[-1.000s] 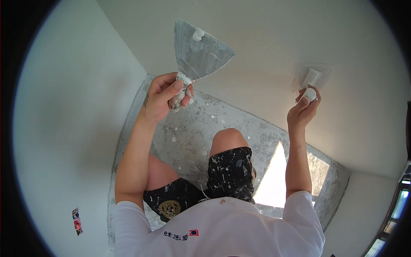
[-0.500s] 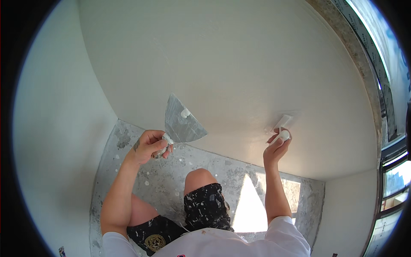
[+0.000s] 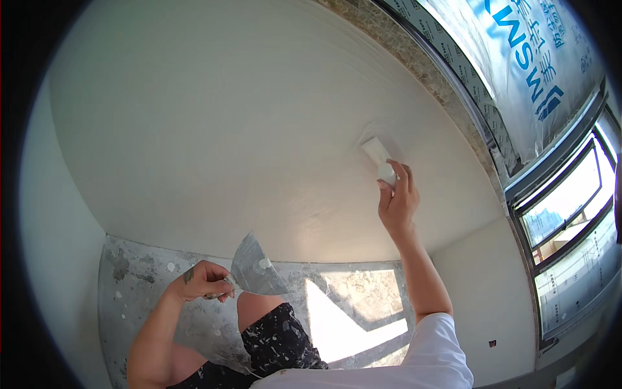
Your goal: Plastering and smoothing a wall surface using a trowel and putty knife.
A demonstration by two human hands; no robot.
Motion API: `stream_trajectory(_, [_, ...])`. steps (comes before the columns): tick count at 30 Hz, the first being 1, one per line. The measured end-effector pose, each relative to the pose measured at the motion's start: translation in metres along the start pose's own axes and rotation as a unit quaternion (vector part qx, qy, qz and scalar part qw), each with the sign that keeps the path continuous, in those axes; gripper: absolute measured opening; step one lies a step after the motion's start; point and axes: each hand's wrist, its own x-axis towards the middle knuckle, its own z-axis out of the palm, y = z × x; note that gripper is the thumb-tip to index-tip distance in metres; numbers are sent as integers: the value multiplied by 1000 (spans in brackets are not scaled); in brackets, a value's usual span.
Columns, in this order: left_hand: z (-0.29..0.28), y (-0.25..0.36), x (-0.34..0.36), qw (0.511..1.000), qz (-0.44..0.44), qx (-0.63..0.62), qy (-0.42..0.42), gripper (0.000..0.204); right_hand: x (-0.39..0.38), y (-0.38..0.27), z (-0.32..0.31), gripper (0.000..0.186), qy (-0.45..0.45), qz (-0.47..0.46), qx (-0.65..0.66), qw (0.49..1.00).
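Overhead, right hand (image 3: 396, 201) grip clamps small putty knife (image 3: 378, 155) against wall (image 3: 227, 129); left hand (image 3: 204, 282) grips hawk blade (image 3: 256, 269).

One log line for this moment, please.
left hand: grips wide putty knife, low | right hand: presses small scraper on white wall

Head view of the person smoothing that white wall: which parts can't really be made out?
- Small putty knife, head view: its handle is covered by the right hand, and its white blade blends into the white wall.
- Wide metal trowel: its handle is hidden inside the left hand.
- White blob on the trowel: too small to judge how much is there.
- Legs and feet: cut off by the lower edge.
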Motion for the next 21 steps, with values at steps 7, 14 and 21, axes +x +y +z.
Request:
stream_trajectory(7, [-13,-29,8,1000,-18,-2,8,11,59,-9,3,32,-55,-11,-25,998])
stream_trajectory(14, [-9,-24,11,1000,7,6,1,14,81,33,-44,37,-81,-162,-85,980])
stream_trajectory(21, [4,-20,9,1000,0,0,-20,14,136,-59,26,39,-49,-122,-81,988])
